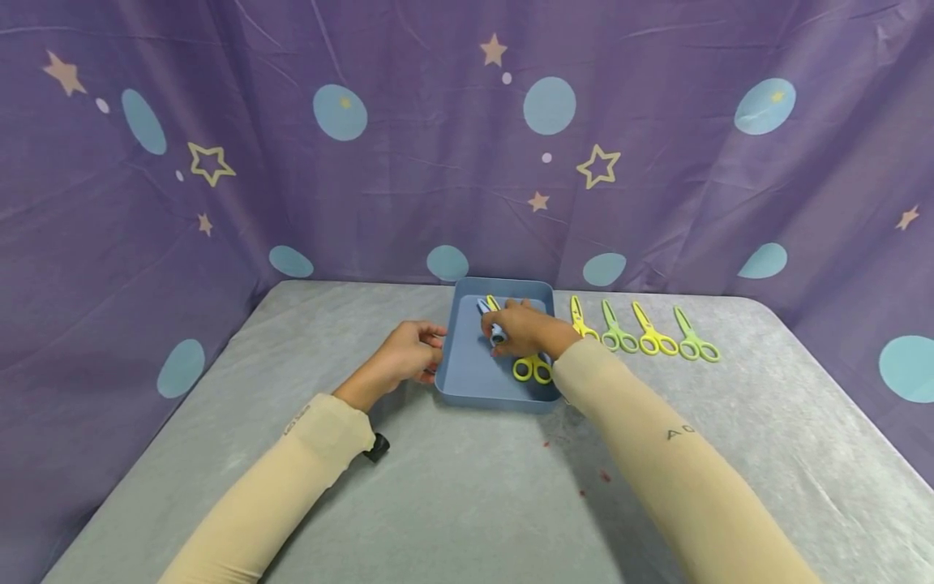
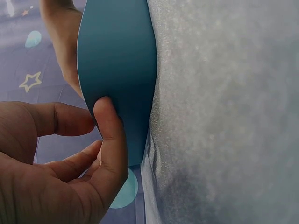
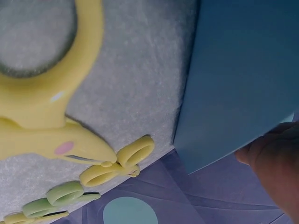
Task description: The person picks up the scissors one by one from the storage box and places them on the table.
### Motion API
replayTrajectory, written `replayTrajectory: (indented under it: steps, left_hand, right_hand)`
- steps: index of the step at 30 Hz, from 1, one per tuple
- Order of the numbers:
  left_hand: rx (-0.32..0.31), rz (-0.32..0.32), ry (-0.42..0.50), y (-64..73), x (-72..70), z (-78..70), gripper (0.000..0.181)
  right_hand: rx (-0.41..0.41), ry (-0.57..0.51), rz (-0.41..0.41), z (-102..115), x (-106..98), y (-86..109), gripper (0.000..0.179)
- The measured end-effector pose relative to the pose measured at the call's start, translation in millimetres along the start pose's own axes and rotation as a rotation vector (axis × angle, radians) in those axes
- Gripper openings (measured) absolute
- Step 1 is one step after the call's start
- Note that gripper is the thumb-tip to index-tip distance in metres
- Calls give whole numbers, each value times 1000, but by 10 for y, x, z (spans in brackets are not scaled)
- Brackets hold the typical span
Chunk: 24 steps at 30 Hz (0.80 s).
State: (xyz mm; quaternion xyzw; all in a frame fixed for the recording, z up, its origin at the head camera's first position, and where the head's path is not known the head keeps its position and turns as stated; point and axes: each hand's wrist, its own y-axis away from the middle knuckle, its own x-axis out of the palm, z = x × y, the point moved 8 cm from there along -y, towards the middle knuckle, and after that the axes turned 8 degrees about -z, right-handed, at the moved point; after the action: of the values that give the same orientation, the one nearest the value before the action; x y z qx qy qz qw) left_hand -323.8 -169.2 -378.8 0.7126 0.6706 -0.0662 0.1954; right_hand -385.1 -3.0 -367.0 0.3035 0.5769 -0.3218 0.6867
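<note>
My right hand [image 1: 518,328] reaches into a blue tray [image 1: 467,369] and pinches light-blue scissors [image 1: 499,334] between thumb and fingers, blades toward the far side. Yellow scissors [image 1: 533,371] lie in the tray under that hand, their handle loops near the front right corner and their middle hidden. At the tray's left side is my left hand [image 1: 410,353], fingers loosely bent. In the left wrist view, one of its fingertips [image 2: 106,105] rests on the tray's outer wall [image 2: 119,51], and another reaches the rim.
Right of the tray, yellow scissors [image 1: 580,320], green scissors [image 1: 616,332], more yellow scissors [image 1: 654,334] and more green scissors [image 1: 695,339] lie in a row. A large yellow scissor handle [image 3: 86,56] shows close up in the right wrist view. A purple curtain [image 1: 467,203] hangs behind the table.
</note>
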Motion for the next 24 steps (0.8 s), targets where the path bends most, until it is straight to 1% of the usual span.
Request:
replayTrajectory:
  steps: [4,8,15,24]
  left_hand:
    - [8,-2,-3,2,9,-6,55]
    - [17,-8,-4,0,18,-11,55]
    - [19,-11,-8,-12,15,15,55]
    - [14,-5,-15,-13,-2,14,55]
  right_hand:
    - [1,-9,2,-4,5,9,30]
    - [-4,-16,-14,5,-11,43,28]
    - [-58,31,-99,52,-53,91,27]
    - [-48,31,-158,77,-127,166,27]
